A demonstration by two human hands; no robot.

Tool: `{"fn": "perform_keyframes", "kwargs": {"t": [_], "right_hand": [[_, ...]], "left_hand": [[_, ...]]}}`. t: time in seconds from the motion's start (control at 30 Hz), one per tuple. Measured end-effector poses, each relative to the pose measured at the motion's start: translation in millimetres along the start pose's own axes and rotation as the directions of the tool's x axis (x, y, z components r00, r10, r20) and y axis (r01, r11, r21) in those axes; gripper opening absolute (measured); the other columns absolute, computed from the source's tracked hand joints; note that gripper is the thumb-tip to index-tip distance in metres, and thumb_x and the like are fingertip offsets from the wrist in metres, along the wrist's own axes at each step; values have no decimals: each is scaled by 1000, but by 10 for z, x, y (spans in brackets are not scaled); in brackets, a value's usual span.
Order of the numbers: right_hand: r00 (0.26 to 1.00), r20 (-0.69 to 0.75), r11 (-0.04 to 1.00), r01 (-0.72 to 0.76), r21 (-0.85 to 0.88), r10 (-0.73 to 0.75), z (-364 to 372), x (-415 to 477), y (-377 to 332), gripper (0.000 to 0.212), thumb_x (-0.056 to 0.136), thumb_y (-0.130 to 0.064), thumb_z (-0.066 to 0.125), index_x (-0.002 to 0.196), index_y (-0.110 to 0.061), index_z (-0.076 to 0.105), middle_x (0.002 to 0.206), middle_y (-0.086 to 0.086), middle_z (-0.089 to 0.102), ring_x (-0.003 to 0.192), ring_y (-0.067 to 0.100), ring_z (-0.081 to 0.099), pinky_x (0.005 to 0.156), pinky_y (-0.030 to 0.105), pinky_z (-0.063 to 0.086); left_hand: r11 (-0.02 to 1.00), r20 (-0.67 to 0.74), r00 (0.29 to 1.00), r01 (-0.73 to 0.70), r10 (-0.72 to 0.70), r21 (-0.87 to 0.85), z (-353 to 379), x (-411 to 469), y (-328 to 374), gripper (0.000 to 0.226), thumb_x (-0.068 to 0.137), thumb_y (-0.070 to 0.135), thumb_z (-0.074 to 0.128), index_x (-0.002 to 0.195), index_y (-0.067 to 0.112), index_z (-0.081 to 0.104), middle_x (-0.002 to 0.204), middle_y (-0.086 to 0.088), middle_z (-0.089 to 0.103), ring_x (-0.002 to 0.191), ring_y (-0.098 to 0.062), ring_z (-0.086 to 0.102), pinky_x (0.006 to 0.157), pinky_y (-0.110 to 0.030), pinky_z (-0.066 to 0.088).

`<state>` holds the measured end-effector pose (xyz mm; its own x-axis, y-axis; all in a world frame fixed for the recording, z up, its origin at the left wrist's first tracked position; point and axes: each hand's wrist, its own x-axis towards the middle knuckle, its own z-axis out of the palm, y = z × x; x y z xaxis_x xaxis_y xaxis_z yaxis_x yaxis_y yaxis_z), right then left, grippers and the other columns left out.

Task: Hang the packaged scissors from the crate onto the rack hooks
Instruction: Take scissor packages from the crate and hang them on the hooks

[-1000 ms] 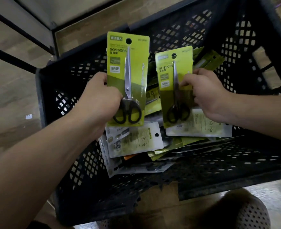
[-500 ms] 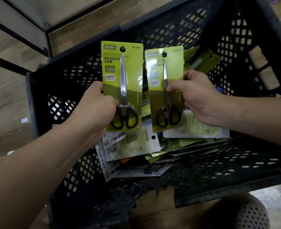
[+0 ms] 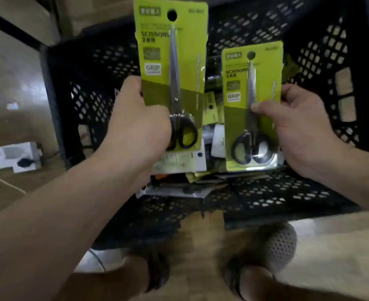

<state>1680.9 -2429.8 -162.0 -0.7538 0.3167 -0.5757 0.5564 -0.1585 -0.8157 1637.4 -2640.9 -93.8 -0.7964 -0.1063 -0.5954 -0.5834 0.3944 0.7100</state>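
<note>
My left hand [image 3: 139,124] grips a green scissors pack [image 3: 172,68] by its lower left edge, holding it upright high over the black crate [image 3: 88,88]. My right hand [image 3: 298,129] pinches a second green scissors pack [image 3: 253,109] at its right side, upright and lower than the first. Each card has a hang hole at the top and black-handled scissors. More packs [image 3: 185,164] lie in a heap on the crate floor under both hands. No rack hooks are in view.
The crate's perforated walls rise on the left, back and right. A white object [image 3: 12,157] with a cable lies on the wooden floor to the left. My feet in sandals [image 3: 277,244] stand at the crate's near wall.
Both hands have lifted their packs up and toward the camera. The left pack rose more and now reaches the top of the view. The view has tilted down to show my feet.
</note>
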Motion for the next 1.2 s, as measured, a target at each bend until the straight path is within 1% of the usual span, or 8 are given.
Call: {"fn": "perform_keyframes", "kwargs": {"t": [0.1,0.3,0.47,0.53,0.67,0.8,1.0,1.2], "right_hand": [[1000,-19,999,-7,-40,6,-70,-356,-209,26,89,2,69,114,-2,65,96,6,79,87,23,77,75,38,63],[982,-187,998,-46,-38,38,-116,-1176,-853,28,84,3,72,110,3,63,87,9,74,79,27,70,74,48,61],[942,-322,991,-117,-68,89,-48,-2301,-1729,14,87,-2,72,98,-8,67,82,5,74,74,22,66,72,41,57],[933,-348,993,-109,-48,86,63,-2768,-2294,14,89,-2,71,98,-11,66,84,6,77,75,23,69,74,43,60],[935,-354,1000,17,-3,-17,391,-3593,-3715,18,92,-2,69,107,-7,62,86,8,77,74,22,70,69,37,60],[926,-302,966,254,48,-228,740,-4317,-5130,32,91,3,68,113,-14,53,78,2,75,71,16,70,65,32,59],[868,-186,867,484,118,-460,1103,-5210,-6476,32,92,-6,72,115,-19,54,98,10,77,81,27,69,71,41,59],[823,-184,811,565,156,-538,1040,-5586,-6915,29,91,-10,73,111,-25,59,92,11,76,87,41,70,72,51,61]], "left_hand": [[999,8,999,43,-43,-21,28,-233,33,35,96,-7,47,112,23,58,109,-7,70,76,-4,68,70,-36,63],[970,93,986,156,-141,-187,14,-746,106,34,98,-9,46,109,22,52,92,-6,59,66,-8,49,54,-21,41],[958,128,976,200,-176,-204,-492,-1593,639,23,104,-3,50,113,19,51,89,3,55,68,-5,49,57,-16,41],[957,104,981,186,-166,-223,-912,-2015,1094,30,102,-2,53,100,29,52,98,-3,63,79,-10,58,68,-28,47],[965,51,996,82,-71,-249,-2011,-2719,2228,32,97,4,54,117,30,55,125,-3,68,120,-23,63,106,-54,49],[945,-24,986,-164,164,-283,-3048,-3304,3528,47,101,-7,46,113,39,48,119,0,67,113,-21,64,104,-56,48],[813,-154,885,-464,438,-352,-4056,-4151,4918,54,99,-6,49,110,47,50,105,13,72,94,-17,71,89,-61,56],[755,-261,838,-545,479,-365,-4298,-4616,5313,46,102,1,54,113,46,49,120,12,68,111,-8,66,99,-34,52]]}}
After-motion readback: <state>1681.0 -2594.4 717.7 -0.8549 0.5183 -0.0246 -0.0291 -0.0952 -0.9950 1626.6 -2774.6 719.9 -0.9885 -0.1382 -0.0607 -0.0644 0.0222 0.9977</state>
